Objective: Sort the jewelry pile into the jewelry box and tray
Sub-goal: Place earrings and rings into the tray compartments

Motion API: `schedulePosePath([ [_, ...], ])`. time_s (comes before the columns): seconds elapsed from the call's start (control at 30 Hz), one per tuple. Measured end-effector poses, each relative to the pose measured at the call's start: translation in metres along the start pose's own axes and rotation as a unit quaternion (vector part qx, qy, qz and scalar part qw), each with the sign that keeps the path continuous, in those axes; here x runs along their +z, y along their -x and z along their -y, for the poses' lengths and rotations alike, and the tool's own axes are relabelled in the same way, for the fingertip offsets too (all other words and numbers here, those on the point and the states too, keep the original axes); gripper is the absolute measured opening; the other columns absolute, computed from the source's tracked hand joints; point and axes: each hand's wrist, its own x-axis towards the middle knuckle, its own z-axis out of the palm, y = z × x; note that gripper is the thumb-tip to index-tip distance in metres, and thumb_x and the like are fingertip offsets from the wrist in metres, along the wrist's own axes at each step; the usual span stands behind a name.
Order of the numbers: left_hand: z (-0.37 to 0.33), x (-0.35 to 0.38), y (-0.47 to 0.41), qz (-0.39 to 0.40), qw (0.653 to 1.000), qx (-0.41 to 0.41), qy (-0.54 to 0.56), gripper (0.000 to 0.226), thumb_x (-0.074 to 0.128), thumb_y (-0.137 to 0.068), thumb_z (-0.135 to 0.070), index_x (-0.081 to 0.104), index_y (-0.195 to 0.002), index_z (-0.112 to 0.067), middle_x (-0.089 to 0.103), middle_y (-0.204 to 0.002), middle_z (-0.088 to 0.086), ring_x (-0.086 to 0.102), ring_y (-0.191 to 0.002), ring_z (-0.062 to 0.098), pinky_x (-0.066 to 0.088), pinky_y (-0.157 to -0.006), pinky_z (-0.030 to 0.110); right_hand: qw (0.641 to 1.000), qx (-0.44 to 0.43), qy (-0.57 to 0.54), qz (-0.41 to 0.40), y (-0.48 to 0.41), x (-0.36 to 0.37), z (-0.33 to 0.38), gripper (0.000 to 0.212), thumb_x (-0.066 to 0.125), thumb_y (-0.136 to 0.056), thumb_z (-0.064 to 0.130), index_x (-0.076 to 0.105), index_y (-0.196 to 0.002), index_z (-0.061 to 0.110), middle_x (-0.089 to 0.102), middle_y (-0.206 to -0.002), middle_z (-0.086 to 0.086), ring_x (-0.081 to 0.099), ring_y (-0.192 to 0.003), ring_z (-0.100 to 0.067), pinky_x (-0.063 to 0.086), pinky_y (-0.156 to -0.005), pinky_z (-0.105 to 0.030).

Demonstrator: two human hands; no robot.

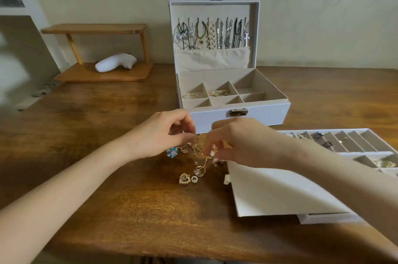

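Note:
A small jewelry pile (193,162) lies on the wooden table: a blue flower piece (171,152), a gold heart pendant (184,178), rings and gold chains. My left hand (163,134) hovers over the pile's far side, fingertips pinched on a thin gold piece. My right hand (237,143) reaches in from the right, fingers curled and pinching a small item at the pile. The white jewelry box (277,111) stands open behind, necklaces hanging in its lid, bracelets in two compartments. The grey divided tray (379,151) lies at the right with several pieces in it.
A flat white lid or board (269,190) lies at the front right, partly over the tray and close to the pile. A wooden shelf stand (103,74) with a white object (116,62) stands at the back left. Bare wood (107,177) lies under my left forearm.

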Motion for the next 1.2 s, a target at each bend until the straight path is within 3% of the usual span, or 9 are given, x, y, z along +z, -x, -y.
schedulePosePath([
  [0.07, 0.000, 0.001, -0.001, -0.004, 1.000, -0.002, 0.004, 0.008, 0.068, -0.084, -0.023, 0.060, -0.085, -0.025, 0.063, -0.079, -0.011, 0.054, -0.063, -0.004, 0.042, -0.058, 0.011, 0.999, 0.003, 0.020, 0.025, -0.014, 0.008, 0.001, 0.018, 0.069, -0.085, 0.032, 0.067, -0.103, 0.032, 0.047, -0.086, 0.013, 0.045, -0.077, -0.004, 0.028, -0.058, -0.014],
  [0.23, 0.001, -0.002, 0.003, -0.030, 0.999, -0.004, 0.020, 0.008, 0.068, -0.084, -0.016, 0.062, -0.086, -0.020, 0.062, -0.078, -0.009, 0.051, -0.060, -0.004, 0.038, -0.055, 0.008, 0.998, 0.008, -0.024, 0.058, -0.027, 0.014, -0.007, 0.014, 0.073, -0.080, 0.027, 0.060, -0.079, 0.031, 0.054, -0.084, 0.011, 0.046, -0.074, -0.003, 0.040, -0.067, -0.026],
  [0.37, 0.003, 0.000, 0.004, -0.013, 1.000, -0.013, 0.011, 0.012, 0.073, -0.079, -0.023, 0.062, -0.085, -0.023, 0.065, -0.078, -0.008, 0.057, -0.070, 0.000, 0.047, -0.063, 0.016, 0.985, 0.026, -0.171, 0.002, -0.020, -0.002, -0.014, 0.016, 0.077, -0.078, 0.018, 0.062, -0.075, 0.024, 0.058, -0.070, 0.015, 0.048, -0.062, 0.000, 0.036, -0.059, -0.012],
  [0.53, 0.004, 0.007, 0.004, 0.005, 0.999, -0.017, -0.038, 0.014, 0.075, -0.078, -0.026, 0.062, -0.084, -0.025, 0.065, -0.080, -0.009, 0.057, -0.076, 0.004, 0.046, -0.065, 0.017, 0.931, 0.055, -0.359, -0.038, -0.008, -0.015, -0.026, 0.014, 0.073, -0.078, 0.001, 0.061, -0.074, 0.006, 0.059, -0.054, 0.008, 0.048, -0.047, -0.002, 0.038, -0.050, -0.013],
  [0.63, -0.001, 0.009, 0.001, 0.003, 1.000, -0.008, -0.027, 0.013, 0.073, -0.079, -0.026, 0.061, -0.082, -0.027, 0.064, -0.079, -0.010, 0.057, -0.073, 0.004, 0.046, -0.064, 0.018, 0.886, 0.064, -0.455, -0.056, 0.000, -0.016, -0.032, 0.012, 0.070, -0.077, -0.004, 0.058, -0.076, -0.001, 0.065, -0.069, -0.025, 0.058, -0.053, -0.015, 0.048, -0.054, -0.022],
  [0.73, -0.009, 0.013, -0.003, 0.007, 1.000, 0.001, -0.014, 0.011, 0.072, -0.081, -0.025, 0.061, -0.083, -0.027, 0.064, -0.079, -0.010, 0.057, -0.072, 0.003, 0.046, -0.063, 0.018, 0.839, 0.081, -0.535, -0.059, 0.007, -0.017, -0.037, 0.016, 0.069, -0.074, 0.005, 0.055, -0.080, 0.000, 0.068, -0.075, -0.022, 0.063, -0.056, -0.021, 0.050, -0.053, -0.025],
  [0.87, -0.016, 0.024, -0.010, 0.040, 0.996, 0.017, -0.074, 0.012, 0.070, -0.082, -0.029, 0.059, -0.086, -0.030, 0.062, -0.084, -0.013, 0.055, -0.074, 0.002, 0.044, -0.062, 0.017, 0.821, 0.105, -0.557, -0.064, 0.016, -0.018, -0.042, 0.017, 0.068, -0.073, 0.011, 0.056, -0.083, 0.003, 0.065, -0.068, -0.013, 0.064, -0.052, -0.022, 0.052, -0.048, -0.025],
  [1.07, -0.047, 0.029, -0.026, -0.083, 0.990, 0.110, 0.037, 0.030, 0.070, -0.081, -0.024, 0.055, -0.108, -0.024, 0.063, -0.092, -0.012, 0.053, -0.071, 0.000, 0.039, -0.063, 0.008, 0.827, 0.129, -0.543, -0.066, 0.028, -0.023, -0.051, 0.008, 0.064, -0.081, 0.002, 0.058, -0.087, 0.001, 0.062, -0.061, -0.011, 0.066, -0.053, -0.024, 0.055, -0.050, -0.027],
  [1.2, -0.067, 0.035, -0.035, -0.122, 0.980, 0.159, -0.008, 0.004, 0.070, -0.082, -0.015, 0.066, -0.084, -0.013, 0.060, -0.076, -0.015, 0.053, -0.071, -0.006, 0.037, -0.062, 0.005, 0.833, 0.143, -0.528, -0.078, 0.036, -0.023, -0.056, 0.006, 0.066, -0.082, 0.003, 0.064, -0.087, 0.001, 0.062, -0.062, -0.011, 0.066, -0.055, -0.023, 0.055, -0.051, -0.025],
])
